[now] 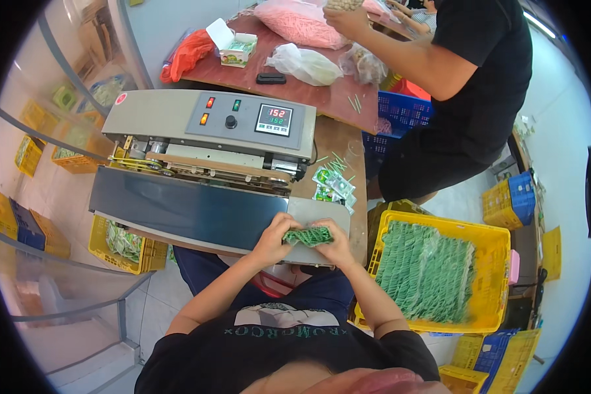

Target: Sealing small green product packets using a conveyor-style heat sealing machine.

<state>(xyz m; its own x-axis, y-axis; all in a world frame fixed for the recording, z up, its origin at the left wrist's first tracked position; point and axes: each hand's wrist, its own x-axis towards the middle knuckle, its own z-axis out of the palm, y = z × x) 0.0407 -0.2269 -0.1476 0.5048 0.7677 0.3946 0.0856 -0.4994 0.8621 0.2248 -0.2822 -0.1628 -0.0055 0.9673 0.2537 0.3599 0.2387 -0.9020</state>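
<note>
Between my left hand and my right hand is a small bundle of green strips, gripped at its two ends. Both hands hold it low over the grey metal plate at the right end of a continuous band sealer. Whether a clear wrapper surrounds the bundle cannot be told. The sealer's dark conveyor belt runs leftward from beside my left hand. Its control panel has lit switches, a knob and a lit display. Just beyond the plate lie several green-and-white printed packets and loose green sticks.
At my right a yellow crate holds rows of green bundles. Another yellow crate with packets stands below the belt. A co-worker stands by the red table, which bears bags and an opened box.
</note>
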